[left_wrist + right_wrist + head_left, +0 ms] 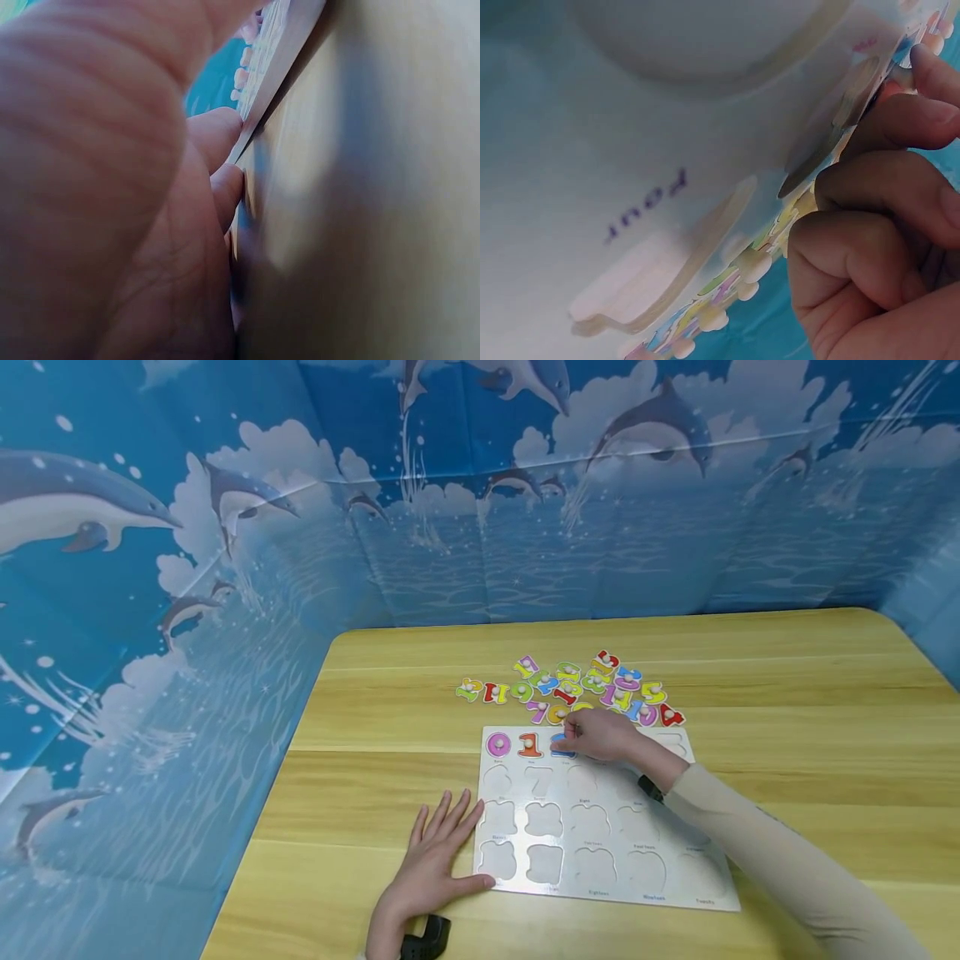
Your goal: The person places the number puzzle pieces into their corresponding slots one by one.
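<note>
A white number puzzle board (pixel 558 839) lies on the wooden table, its cut-out slots in rows. In its top row sit a pink zero (pixel 493 752) and an orange one (pixel 531 750). Beside them, my right hand (pixel 603 735) pinches the blue number two piece (pixel 558 747) by its knob, at the third slot; the fingers hide part of it. In the right wrist view the curled fingers (pixel 862 255) are close over the board, near the printed word "Four". My left hand (pixel 435 868) rests with fingers spread at the board's left edge, its thumb at the near left corner.
Behind the board lies a loose heap of colourful knobbed number pieces (pixel 567 693), some overlapping. A red four (pixel 671 716) lies at its right end. A dolphin-print cloth (pixel 480 552) hangs behind and left of the table (pixel 375 693).
</note>
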`<state>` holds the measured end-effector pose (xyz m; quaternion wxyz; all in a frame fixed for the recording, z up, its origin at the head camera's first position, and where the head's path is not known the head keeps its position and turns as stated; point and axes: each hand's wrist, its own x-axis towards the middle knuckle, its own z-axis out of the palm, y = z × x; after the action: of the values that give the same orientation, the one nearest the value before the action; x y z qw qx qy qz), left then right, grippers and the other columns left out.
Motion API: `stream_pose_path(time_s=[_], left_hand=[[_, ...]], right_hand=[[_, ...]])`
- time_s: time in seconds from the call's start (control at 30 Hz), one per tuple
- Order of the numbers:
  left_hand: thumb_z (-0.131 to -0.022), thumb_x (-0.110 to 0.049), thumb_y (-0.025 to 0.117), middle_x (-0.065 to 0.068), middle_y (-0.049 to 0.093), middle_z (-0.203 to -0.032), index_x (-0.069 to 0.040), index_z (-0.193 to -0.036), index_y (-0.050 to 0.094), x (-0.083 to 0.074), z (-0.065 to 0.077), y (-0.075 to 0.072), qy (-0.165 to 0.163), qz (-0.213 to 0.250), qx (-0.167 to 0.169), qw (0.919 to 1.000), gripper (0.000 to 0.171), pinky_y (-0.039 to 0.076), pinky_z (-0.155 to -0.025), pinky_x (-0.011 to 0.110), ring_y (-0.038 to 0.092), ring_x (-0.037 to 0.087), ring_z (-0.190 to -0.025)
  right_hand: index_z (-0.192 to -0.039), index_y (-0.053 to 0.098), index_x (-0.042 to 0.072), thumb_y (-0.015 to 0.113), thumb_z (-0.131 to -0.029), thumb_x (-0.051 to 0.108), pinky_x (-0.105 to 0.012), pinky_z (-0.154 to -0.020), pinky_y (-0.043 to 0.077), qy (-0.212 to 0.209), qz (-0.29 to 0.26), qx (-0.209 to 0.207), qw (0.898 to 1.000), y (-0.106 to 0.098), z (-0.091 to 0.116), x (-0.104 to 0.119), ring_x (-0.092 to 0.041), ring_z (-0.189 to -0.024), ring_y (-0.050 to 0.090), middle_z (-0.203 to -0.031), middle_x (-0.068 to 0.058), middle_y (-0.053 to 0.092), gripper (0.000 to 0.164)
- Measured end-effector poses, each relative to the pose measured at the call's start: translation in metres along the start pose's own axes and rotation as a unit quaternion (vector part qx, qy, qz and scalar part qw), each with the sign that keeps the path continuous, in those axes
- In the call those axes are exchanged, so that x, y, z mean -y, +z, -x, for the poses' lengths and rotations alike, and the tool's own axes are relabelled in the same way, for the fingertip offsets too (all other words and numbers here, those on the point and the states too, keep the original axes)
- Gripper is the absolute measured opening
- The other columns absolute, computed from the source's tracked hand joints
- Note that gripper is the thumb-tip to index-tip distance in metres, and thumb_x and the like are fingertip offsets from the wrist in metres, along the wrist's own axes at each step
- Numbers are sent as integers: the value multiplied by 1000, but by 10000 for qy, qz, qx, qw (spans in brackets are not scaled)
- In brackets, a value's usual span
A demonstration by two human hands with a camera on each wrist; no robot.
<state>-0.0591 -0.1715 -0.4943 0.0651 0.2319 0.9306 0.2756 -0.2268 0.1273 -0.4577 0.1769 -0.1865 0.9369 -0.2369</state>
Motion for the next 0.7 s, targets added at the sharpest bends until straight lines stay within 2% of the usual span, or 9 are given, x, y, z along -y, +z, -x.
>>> stream_pose_path(time_s=[0.23,0.43,0.57,0.7], left_hand=[[-79,-61,63,2,13,-158,-19,-152,25,0,0,0,13,7,-17,10000,92,-6,-110,50,2,28,-143],[-79,-61,63,2,13,-158,-19,-152,25,0,0,0,11,6,-26,10000,92,-7,-110,50,2,28,-143],[-79,-61,63,2,13,-158,-20,-152,25,0,0,0,0,16,-16,10000,92,-7,-110,50,1,27,-143],[-79,-61,63,2,12,-158,-20,-152,24,1,0,1,-9,5,-6,10000,92,-7,-110,50,1,27,-143]], right_hand=[[-74,58,15,66,-85,48,-28,-49,29,-7,-200,25,9998,-9,2,-4,-14,-52,41,-59,2,45,36],[-84,61,9,58,-93,42,-29,-47,27,4,-412,-473,9980,-36,5,-9,-16,-49,37,-56,1,41,34],[-86,61,6,57,-94,39,-29,-47,28,-15,-410,-834,9957,-50,5,-15,-17,-48,35,-54,1,38,33],[-89,59,7,59,-93,36,-30,-46,29,69,-374,-892,9953,-55,3,-21,-18,-49,38,-57,-1,41,29]])
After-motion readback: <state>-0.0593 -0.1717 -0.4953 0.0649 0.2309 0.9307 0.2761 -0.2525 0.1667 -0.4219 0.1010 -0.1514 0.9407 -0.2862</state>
